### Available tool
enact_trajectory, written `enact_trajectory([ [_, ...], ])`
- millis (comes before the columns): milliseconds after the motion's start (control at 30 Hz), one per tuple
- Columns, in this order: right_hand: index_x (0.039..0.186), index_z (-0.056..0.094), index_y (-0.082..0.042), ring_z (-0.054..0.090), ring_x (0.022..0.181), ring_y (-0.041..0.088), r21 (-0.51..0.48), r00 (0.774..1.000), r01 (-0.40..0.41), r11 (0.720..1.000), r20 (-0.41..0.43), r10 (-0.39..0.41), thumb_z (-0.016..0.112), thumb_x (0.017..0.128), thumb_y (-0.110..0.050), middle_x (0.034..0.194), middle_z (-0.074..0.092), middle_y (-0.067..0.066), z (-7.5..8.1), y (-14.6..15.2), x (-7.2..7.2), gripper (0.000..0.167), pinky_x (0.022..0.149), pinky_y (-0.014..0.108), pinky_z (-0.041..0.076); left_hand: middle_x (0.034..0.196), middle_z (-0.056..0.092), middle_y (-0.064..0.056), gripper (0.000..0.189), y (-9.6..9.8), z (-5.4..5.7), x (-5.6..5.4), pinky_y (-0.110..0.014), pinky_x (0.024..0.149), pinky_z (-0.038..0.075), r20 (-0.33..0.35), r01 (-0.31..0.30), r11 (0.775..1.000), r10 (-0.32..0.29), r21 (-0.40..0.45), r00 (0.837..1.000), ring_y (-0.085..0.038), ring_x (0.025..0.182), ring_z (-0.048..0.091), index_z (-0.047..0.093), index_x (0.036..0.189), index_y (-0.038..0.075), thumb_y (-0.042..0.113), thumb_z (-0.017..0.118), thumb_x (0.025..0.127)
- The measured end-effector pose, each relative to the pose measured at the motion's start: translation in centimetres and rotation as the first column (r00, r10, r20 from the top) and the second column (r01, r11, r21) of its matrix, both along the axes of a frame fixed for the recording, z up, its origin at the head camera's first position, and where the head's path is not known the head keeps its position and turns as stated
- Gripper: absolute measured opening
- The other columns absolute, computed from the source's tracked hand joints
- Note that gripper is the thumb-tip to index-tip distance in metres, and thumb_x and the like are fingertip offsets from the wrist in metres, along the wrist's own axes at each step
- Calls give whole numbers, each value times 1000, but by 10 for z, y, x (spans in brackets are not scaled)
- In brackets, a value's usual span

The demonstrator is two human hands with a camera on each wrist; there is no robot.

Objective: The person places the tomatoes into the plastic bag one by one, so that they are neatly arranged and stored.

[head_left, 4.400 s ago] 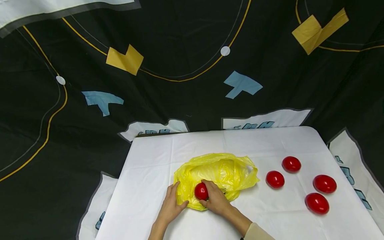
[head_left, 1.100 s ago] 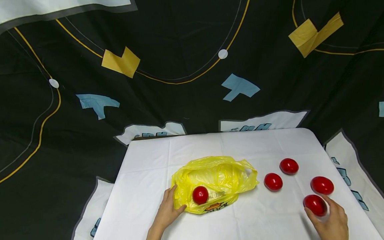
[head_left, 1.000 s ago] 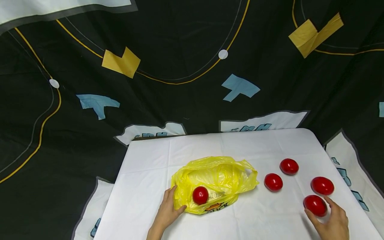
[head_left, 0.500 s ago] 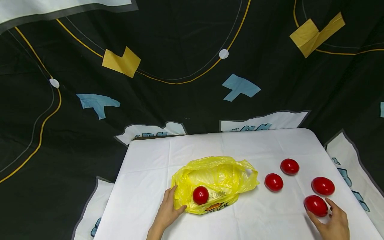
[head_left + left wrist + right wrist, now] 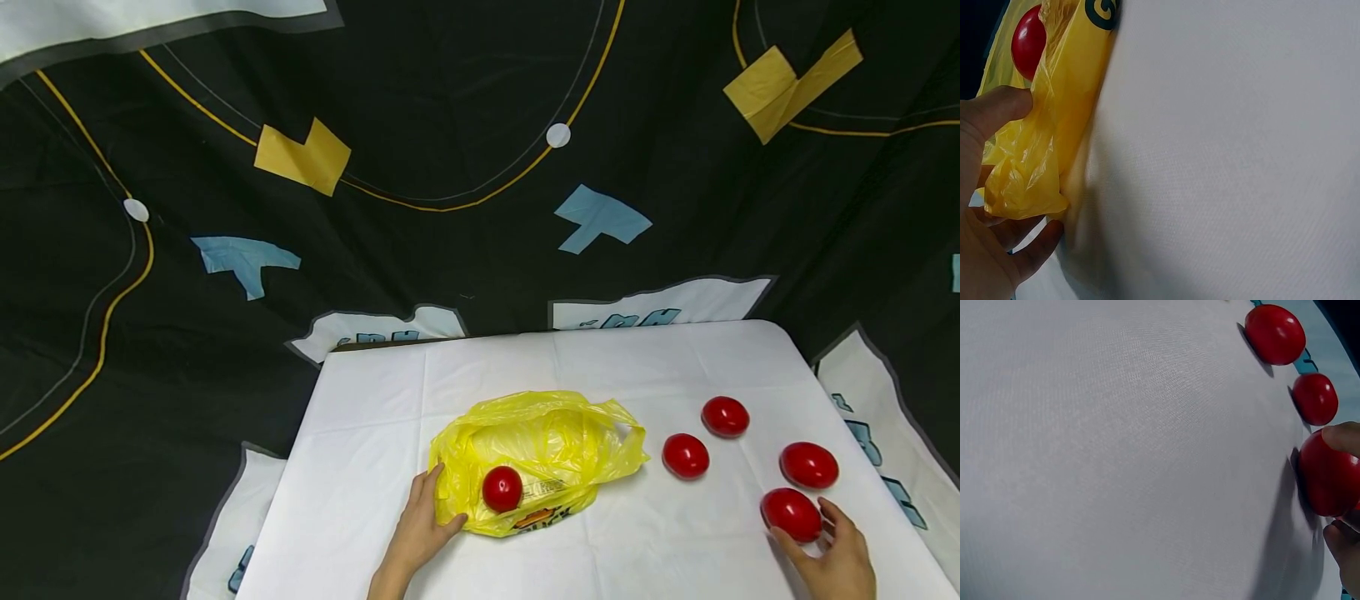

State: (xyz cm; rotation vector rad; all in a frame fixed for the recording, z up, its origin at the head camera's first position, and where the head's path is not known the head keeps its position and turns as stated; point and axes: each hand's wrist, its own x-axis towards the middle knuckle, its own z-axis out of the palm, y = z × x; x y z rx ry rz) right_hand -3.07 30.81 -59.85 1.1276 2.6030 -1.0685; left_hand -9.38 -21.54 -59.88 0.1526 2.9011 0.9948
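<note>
A crumpled yellow plastic bag (image 5: 570, 442) lies on the table with its mouth spread. My left hand (image 5: 420, 527) holds the bag's left edge, thumb in front and fingers behind in the left wrist view. Inside the bag's near left part sits a glossy red tomato (image 5: 502, 489). At the table's right side my right hand (image 5: 838, 554) has its thumb and fingers around the nearest red tomato (image 5: 787, 510), which rests on the table. In the right wrist view the thumb lies against that tomato (image 5: 1325, 478); part of the hand is cut off by the frame.
Behind the right hand's tomato lies another tomato (image 5: 808, 465), almost touching it. Two more, a tomato (image 5: 686, 456) and a tomato (image 5: 725, 417), lie between it and the bag. A white cloth covers the table (image 5: 645, 542); a black printed curtain (image 5: 450, 267) hangs behind.
Earlier, both hands were at the bag, the right one on the tomato there. The right hand has since moved to the nearest tomato on the right and closed around it. The left hand stays.
</note>
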Motion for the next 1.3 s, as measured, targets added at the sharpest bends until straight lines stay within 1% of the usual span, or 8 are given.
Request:
enact_trajectory([
  [133,147,12,2,30,119,50,-19,1000,16,1000,-9,-16,79,77,-20,137,24,34,-3,1,-2,100,94,63,36,134,39,-14,89,0,0,0,-52,99,42,2,-7,1000,7,-1,1000,-36,121,47,32,145,6,33,80,75],
  [333,148,10,2,29,120,50,-42,999,32,999,10,-32,78,79,-20,137,25,34,-6,3,-6,99,97,63,33,135,39,-14,89,0,-1,0,-52,101,40,4,-9,1000,9,-4,1000,-36,124,45,31,145,7,33,80,75],
  [533,149,10,1,28,121,50,-54,999,45,998,20,-44,78,79,-19,137,26,33,-8,4,-8,99,97,63,33,135,39,-13,90,1,-1,0,-52,102,39,8,-16,1000,16,-1,1000,-35,124,45,31,146,8,34,80,75],
  [733,148,11,3,28,119,50,-42,999,35,998,38,-34,76,80,-22,136,27,34,-8,5,-7,97,98,63,33,135,39,-13,89,0,-3,1,-52,101,40,7,-15,1000,15,-4,1000,-35,124,45,31,145,8,34,80,75],
  [1300,147,12,4,29,118,50,-44,999,21,999,29,-20,76,81,-26,135,27,34,-9,5,-5,96,97,63,34,135,39,-12,89,0,-2,1,-52,100,41,-3,-8,1000,8,-7,1000,-35,123,45,32,145,8,34,80,75],
])
